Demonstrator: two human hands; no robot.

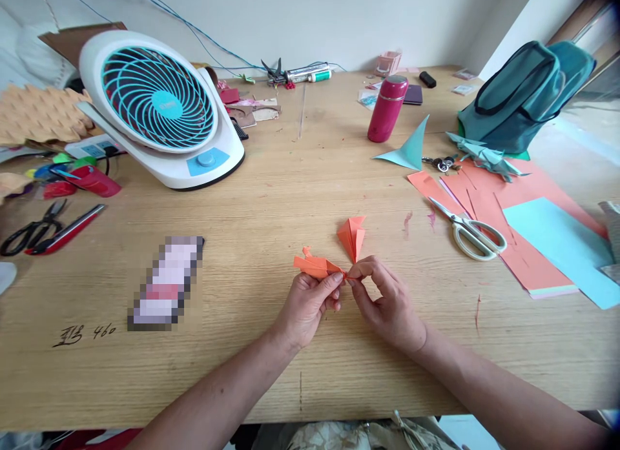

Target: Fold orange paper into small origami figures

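An orange folded paper piece is pinched between the thumb and fingers of my left hand, just above the table near its front middle. My right hand pinches the thin right end of the same paper, its thumb and forefinger almost touching the left thumb. The tip between the fingers is partly hidden. Just beyond my right hand lies a second orange folded paper piece, pleated like a fan, flat on the wood.
White-handled scissors lie right on orange and blue paper sheets. A teal folded paper figure, magenta bottle and teal bag stand beyond. Left are a white fan, a blurred-out phone and black scissors.
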